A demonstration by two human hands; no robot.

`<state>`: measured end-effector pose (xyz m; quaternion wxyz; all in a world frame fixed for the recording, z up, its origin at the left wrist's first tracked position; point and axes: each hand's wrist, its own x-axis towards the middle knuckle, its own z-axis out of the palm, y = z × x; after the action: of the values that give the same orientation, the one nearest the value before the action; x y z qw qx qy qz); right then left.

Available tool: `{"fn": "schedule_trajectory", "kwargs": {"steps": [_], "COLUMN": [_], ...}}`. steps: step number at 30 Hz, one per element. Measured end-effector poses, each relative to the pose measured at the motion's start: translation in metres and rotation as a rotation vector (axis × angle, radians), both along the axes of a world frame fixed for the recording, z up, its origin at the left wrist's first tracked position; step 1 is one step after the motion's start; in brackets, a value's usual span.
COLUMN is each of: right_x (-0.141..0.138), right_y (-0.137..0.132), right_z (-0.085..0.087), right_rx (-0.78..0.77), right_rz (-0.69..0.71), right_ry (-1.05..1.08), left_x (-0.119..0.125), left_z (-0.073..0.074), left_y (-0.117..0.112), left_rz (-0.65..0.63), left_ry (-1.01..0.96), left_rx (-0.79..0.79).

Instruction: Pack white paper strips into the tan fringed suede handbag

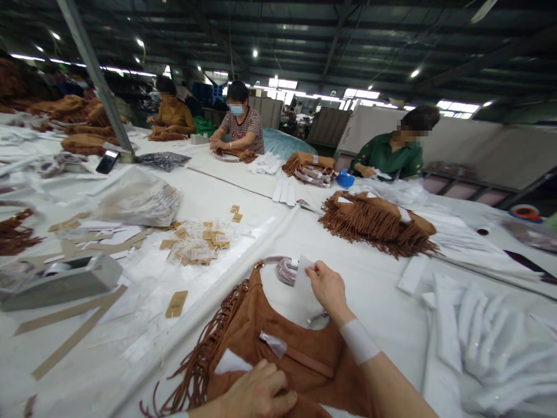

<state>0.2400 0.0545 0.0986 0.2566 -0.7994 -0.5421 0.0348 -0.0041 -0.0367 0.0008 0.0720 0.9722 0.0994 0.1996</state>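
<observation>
A brown suede fringed bag (300,334) lies flat on the white table in front of me. My right hand (328,287) pinches a thin white paper sheet (303,273) above the bag's curved opening. Behind the sheet sits the bag's strap (286,270), coiled and wrapped in clear film. My left hand (261,392) rests on the bag's lower part with its fingers curled; what they hold, if anything, is hidden. A white paper piece (232,361) shows beside it on the bag. White wrapping (274,343) covers one end of a brown strip on the bag's front.
Left are a tape dispenser (65,281), loose tan tags (198,244) and a clear plastic bag (138,197). White wrapped packets (496,348) lie at right. Folded fringed bags (378,223) sit ahead. Co-workers, one in green (391,154), work across the table.
</observation>
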Motion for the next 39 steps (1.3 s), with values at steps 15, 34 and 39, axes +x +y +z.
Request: {"fn": "schedule_trajectory", "kwargs": {"steps": [15, 34, 39], "right_x": [-0.088, -0.079, -0.080], "right_y": [-0.184, -0.215, -0.213], "right_z": [-0.045, -0.089, -0.089], "right_rx": [0.278, 0.463, 0.481], "right_rz": [0.386, 0.654, 0.679], "right_ry": [0.153, -0.336, -0.323], "left_x": [-0.009, -0.021, -0.021], "left_z": [0.005, 0.007, -0.002], "left_y": [-0.009, -0.013, -0.012], "left_rz": [0.042, -0.033, -0.067], "left_ry": [0.051, -0.165, -0.190], "left_rx": [-0.099, -0.119, -0.078]}}
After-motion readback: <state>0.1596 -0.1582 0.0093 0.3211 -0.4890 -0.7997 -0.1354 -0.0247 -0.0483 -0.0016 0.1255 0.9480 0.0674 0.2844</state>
